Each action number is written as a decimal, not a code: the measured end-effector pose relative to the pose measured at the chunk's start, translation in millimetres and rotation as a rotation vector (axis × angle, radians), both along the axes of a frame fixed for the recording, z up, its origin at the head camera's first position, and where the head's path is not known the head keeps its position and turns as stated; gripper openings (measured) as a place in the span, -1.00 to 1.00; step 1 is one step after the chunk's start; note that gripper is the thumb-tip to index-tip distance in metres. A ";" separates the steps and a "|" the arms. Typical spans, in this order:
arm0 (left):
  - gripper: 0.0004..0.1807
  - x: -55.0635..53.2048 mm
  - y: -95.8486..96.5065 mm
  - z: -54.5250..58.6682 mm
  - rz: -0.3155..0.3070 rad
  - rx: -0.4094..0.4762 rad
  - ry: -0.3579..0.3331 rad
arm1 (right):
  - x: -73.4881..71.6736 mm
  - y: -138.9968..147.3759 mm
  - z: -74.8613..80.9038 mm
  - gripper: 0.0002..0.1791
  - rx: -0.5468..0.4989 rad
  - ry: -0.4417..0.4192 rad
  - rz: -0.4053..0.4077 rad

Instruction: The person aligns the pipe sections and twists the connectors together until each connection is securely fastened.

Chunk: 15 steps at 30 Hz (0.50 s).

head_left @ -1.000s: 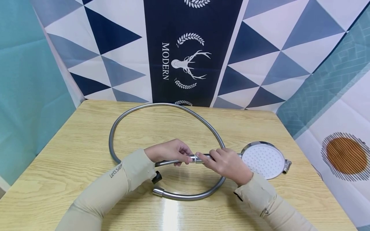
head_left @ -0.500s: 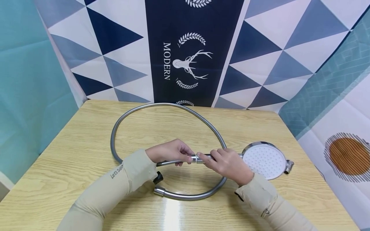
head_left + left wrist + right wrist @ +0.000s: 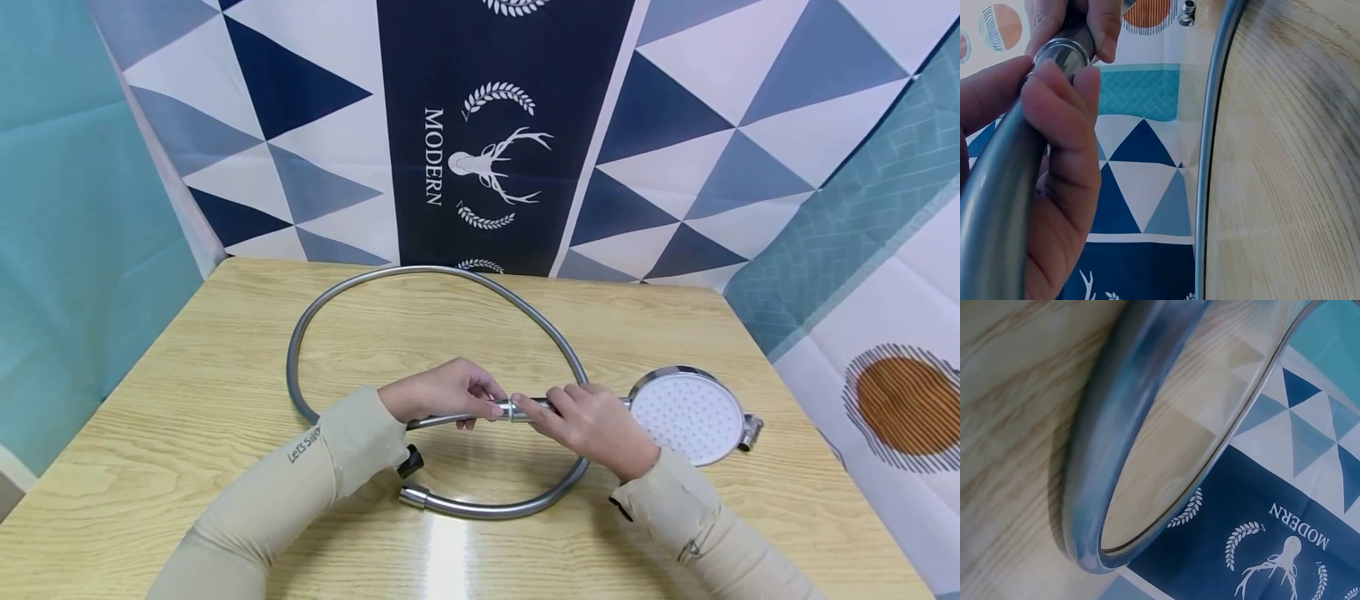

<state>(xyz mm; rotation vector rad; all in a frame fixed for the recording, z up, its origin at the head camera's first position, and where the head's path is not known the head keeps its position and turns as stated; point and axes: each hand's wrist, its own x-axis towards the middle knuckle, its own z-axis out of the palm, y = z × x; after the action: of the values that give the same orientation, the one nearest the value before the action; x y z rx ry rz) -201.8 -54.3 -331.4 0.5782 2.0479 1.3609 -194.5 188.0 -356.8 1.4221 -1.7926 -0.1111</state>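
From the head camera I see my left hand point(image 3: 442, 392) with its fingers curled around the end of the grey metal hose point(image 3: 360, 287), pinching it near the chrome nut point(image 3: 504, 408). My right hand point(image 3: 592, 425) grips the handle of the shower head point(image 3: 686, 414), just on the other side of the nut, so the two hands are almost touching each other. The round white face of the shower head lies on the wooden table point(image 3: 187, 383), to the right of my right hand. The hose makes a big loop on the table, and its free end point(image 3: 412, 497) lies near my left sleeve point(image 3: 300, 483).

From the left wrist camera I see the fingers point(image 3: 1063, 181) of my left hand closed around the hose point(image 3: 997, 187), and the chrome nut point(image 3: 1063, 53) is just above them. The fingers point(image 3: 1100, 28) of the right hand hold the part behind the nut. Another part of the hose point(image 3: 1210, 150) runs over the table point(image 3: 1285, 162).

The right wrist camera shows only the hose loop point(image 3: 1116, 425) on the table point(image 3: 1004, 394) and the patterned curtain point(image 3: 1260, 537); the right hand itself is not in this view.
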 end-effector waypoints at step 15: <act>-0.78 0.3 -4.8 3.2 -0.032 -0.005 -0.014 | -0.3 -3.8 1.1 -0.65 -0.008 -0.017 0.012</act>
<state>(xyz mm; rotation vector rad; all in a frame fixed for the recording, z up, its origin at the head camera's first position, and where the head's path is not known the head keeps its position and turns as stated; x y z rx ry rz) -201.5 -59.1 -328.2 0.5947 2.0219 1.3376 -194.8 184.2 -355.7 1.4317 -1.7961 -0.0862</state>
